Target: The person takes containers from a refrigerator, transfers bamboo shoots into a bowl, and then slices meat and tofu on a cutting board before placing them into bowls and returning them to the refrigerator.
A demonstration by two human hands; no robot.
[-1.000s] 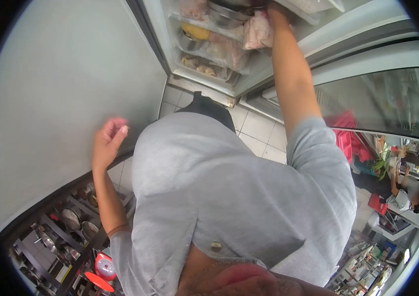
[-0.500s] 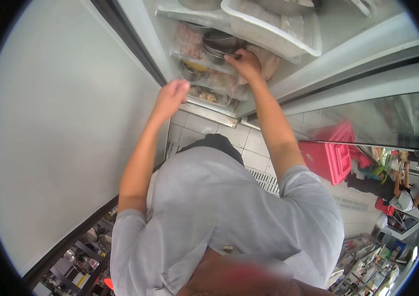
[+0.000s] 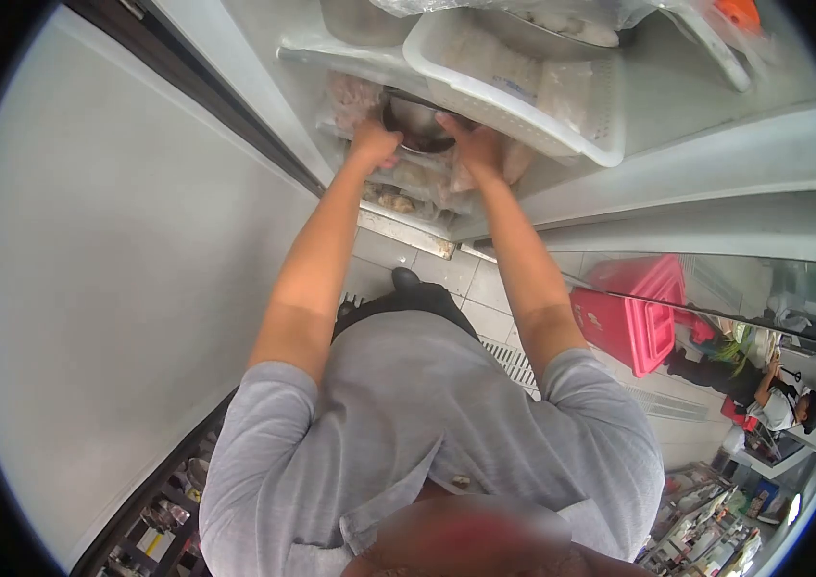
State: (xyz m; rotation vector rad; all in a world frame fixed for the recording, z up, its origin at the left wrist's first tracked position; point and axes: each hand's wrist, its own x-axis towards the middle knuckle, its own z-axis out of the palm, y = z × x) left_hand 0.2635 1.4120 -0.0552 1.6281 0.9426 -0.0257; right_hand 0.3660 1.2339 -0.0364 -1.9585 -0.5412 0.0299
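Note:
A round metal bowl (image 3: 416, 123) sits on a middle shelf of an open upright fridge, with pale contents inside. My left hand (image 3: 375, 144) is closed at the bowl's left side, its fingertips partly hidden. At the right side, my right hand (image 3: 475, 149) grips the rim, thumb over the edge. Bagged pinkish food (image 3: 354, 96) lies left of the bowl, and more wrapped food (image 3: 517, 162) is beside my right hand. Beneath the bowl, a lower shelf holds a tray of pale lumpy food (image 3: 393, 199).
Above, a white plastic basket (image 3: 523, 106) of wrapped packs juts out from the upper shelf. The fridge door (image 3: 138, 288) stands open on my left. A pink lidded bin (image 3: 624, 317) is on the tiled floor to the right. Farther right, another person (image 3: 773, 404) stands at a counter.
My left hand has moved up and right from the door side to the bowl. My right hand has shifted slightly down at the bowl's rim, and the pale inside of the bowl now shows.

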